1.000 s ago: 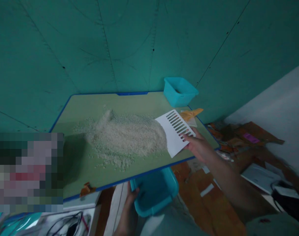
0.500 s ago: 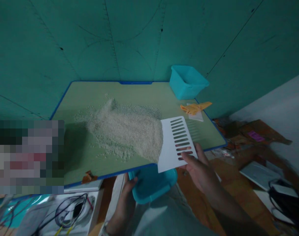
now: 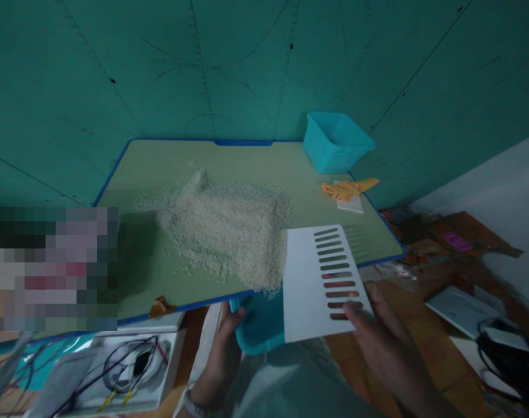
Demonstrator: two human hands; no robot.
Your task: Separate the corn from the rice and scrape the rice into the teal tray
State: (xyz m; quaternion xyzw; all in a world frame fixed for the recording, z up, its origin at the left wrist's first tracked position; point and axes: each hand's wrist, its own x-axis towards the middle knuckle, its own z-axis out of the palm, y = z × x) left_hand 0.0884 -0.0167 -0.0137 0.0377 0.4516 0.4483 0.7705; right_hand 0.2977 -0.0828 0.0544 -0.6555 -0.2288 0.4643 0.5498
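Note:
My right hand (image 3: 380,331) grips the slotted end of a white plastic scraper (image 3: 303,278) with a row of long slots. The scraper's straight edge meets the right side of a heap of rice-like grains (image 3: 238,226) on the table, and its near part overhangs the front edge. Under that edge, my left hand (image 3: 225,342) holds a teal bin (image 3: 258,342) by its left rim, thumb on the inside. The scraper hides the bin's right part. Some grains lie at the table's blue edge above the bin.
The pale green table (image 3: 159,157) has a blue rim. A second teal bin (image 3: 338,145) and an orange cloth (image 3: 349,190) sit at its right. Cables lie in a white tray (image 3: 172,366) below left; boxes and a laptop-like slab (image 3: 458,316) are on the floor at right.
My right hand has moved the scraper toward me and slightly right, past the table's front edge. Grains have shifted to the edge over the bin. My left hand stays at the bin.

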